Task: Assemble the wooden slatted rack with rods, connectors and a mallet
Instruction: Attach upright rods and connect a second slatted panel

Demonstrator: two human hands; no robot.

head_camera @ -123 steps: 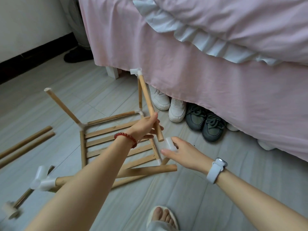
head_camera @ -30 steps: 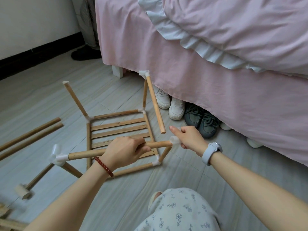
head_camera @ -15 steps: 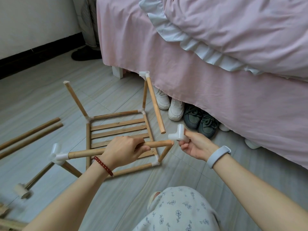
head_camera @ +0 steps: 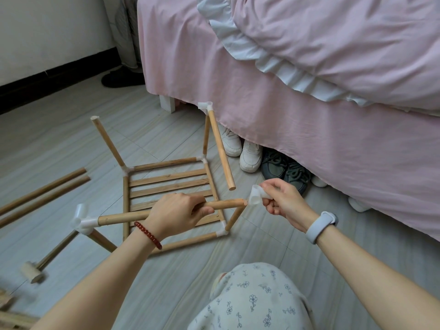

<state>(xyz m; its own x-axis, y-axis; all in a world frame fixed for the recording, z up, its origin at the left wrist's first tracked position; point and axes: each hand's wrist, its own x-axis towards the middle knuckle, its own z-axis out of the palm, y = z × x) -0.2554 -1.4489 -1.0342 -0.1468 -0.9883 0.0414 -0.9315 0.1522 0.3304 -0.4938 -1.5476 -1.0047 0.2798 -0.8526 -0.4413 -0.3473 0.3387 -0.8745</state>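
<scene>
The slatted wooden rack (head_camera: pixel 166 184) lies on the floor with rods standing up from its white corner connectors. My left hand (head_camera: pixel 176 214) grips a horizontal rod (head_camera: pixel 123 217) whose far left end sits in a white connector (head_camera: pixel 82 221). My right hand (head_camera: pixel 281 201) pinches another white connector (head_camera: pixel 256 195) right at that rod's free right end. A further rod (head_camera: pixel 220 148) slants down from a connector (head_camera: pixel 206 106) on the back right post. The mallet (head_camera: pixel 42 263) lies on the floor at the left.
Two loose rods (head_camera: pixel 45 189) lie on the floor at far left. A pink-skirted bed (head_camera: pixel 309 115) fills the right, with several shoes (head_camera: pixel 250 153) under its edge. More wooden slats (head_camera: pixel 9 315) show at the bottom left corner. My knee in floral fabric (head_camera: pixel 250 298) is below.
My right hand has turned the white connector and brought it down to the free end of the rod. My left hand keeps its grip on the rod.
</scene>
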